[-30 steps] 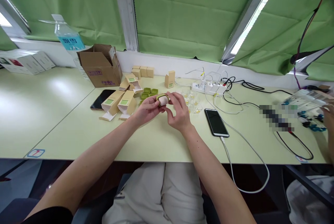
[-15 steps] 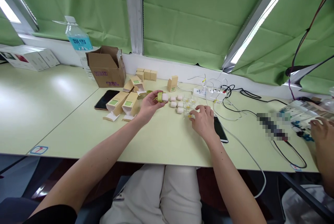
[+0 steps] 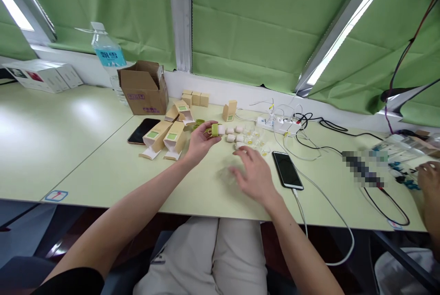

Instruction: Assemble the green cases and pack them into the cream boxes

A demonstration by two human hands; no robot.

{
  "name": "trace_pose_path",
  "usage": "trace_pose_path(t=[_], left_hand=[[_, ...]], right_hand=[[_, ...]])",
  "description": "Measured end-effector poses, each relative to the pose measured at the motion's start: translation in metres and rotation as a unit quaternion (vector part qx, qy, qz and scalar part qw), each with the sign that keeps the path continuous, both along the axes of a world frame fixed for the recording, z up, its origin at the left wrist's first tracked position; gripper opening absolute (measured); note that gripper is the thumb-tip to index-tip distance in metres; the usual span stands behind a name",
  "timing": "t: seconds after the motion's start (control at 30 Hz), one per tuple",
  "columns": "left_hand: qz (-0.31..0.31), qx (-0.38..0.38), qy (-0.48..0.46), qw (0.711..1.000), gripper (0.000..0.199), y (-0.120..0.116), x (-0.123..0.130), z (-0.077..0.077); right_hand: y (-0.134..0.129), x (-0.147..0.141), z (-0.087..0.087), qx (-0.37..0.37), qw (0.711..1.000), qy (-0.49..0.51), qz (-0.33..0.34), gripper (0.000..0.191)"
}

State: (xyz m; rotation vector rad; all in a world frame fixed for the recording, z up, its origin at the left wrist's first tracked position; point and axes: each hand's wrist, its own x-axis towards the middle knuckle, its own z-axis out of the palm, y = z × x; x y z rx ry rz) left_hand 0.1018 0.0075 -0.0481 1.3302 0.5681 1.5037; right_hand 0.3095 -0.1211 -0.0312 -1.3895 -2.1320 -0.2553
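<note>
My left hand (image 3: pixel 202 141) is closed around a small green-and-white piece (image 3: pixel 216 130), its green part in the fingers and its white end pointing right. Several small pinkish-white pieces (image 3: pixel 231 138) stand in rows just beyond it. Beside them are several small clear cups (image 3: pixel 250 141) with yellow spots. My right hand (image 3: pixel 253 171) hovers over the table nearer to me, fingers apart and slightly blurred, with nothing seen in it. Left of my left hand lie open small cardboard boxes (image 3: pixel 174 138) with green labels, and green pieces (image 3: pixel 199 122) partly hidden behind the hand.
A black phone (image 3: pixel 142 131) lies left of the boxes; a second phone (image 3: pixel 288 170) is plugged into a white cable at right. Behind are a brown carton (image 3: pixel 142 89), a large bottle (image 3: pixel 108 57) and a power strip (image 3: pixel 278 124). Another person's hand (image 3: pixel 428 176) is at far right.
My right hand has moved away from the clear cups, toward me and slightly left, and its fingers have spread. My left hand keeps the green-and-white piece. The view has shifted slightly.
</note>
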Motion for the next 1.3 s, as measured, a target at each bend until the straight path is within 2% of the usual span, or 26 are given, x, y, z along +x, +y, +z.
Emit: trace_pose_path(t=[0.07,0.13,0.23,0.3,0.37,0.43,0.47,0.6,0.7,0.83,0.93,1.03,1.3], left_hand=[[-0.001,0.001,-0.002,1.0,0.064,-0.001,0.002,-0.001],[-0.001,0.001,-0.001,1.0,0.065,-0.003,0.003,-0.002],[-0.003,-0.003,-0.003,1.0,0.065,-0.005,0.005,0.0],[-0.006,-0.006,-0.008,1.0,0.065,-0.006,0.005,0.002],[-0.007,-0.002,-0.013,1.0,0.065,-0.005,0.004,0.003],[0.0,0.006,-0.017,1.0,0.065,-0.003,0.003,0.004],[0.005,0.01,-0.018,1.0,0.065,-0.003,0.002,0.005],[0.019,0.018,-0.016,1.0,0.065,0.0,-0.003,0.005],[0.02,0.025,0.002,0.999,0.065,0.002,-0.006,0.004],[0.012,0.044,0.041,0.998,0.066,0.002,-0.005,-0.001],[0.011,0.057,0.069,0.996,0.066,0.002,-0.002,-0.004],[0.014,0.069,0.107,0.992,0.063,0.0,-0.001,-0.005],[0.006,0.086,0.149,0.985,0.059,-0.006,-0.004,-0.002]], right_hand=[[-0.023,-0.017,-0.019,-0.033,0.997,-0.054,0.036,0.053],[-0.036,-0.026,-0.034,-0.057,0.996,-0.056,0.048,0.049],[-0.032,-0.023,-0.042,-0.096,0.991,0.066,0.06,0.05],[-0.017,-0.015,-0.038,-0.115,0.967,0.211,0.084,0.05],[0.005,-0.008,-0.029,-0.111,0.927,0.348,0.091,0.053],[0.03,-0.004,-0.017,-0.102,0.892,0.43,0.096,0.064],[0.043,-0.004,-0.011,-0.089,0.885,0.447,0.098,0.066],[0.086,-0.011,0.003,-0.024,0.904,0.422,0.059,0.05],[0.1,-0.019,-0.004,0.019,0.918,0.393,0.053,0.045],[0.101,-0.022,-0.025,0.031,0.924,0.374,0.071,0.048],[0.098,-0.021,-0.033,0.034,0.919,0.383,0.092,0.049],[0.096,-0.02,-0.034,0.031,0.908,0.404,0.105,0.05],[0.094,-0.018,-0.031,0.005,0.904,0.407,0.131,0.052]])
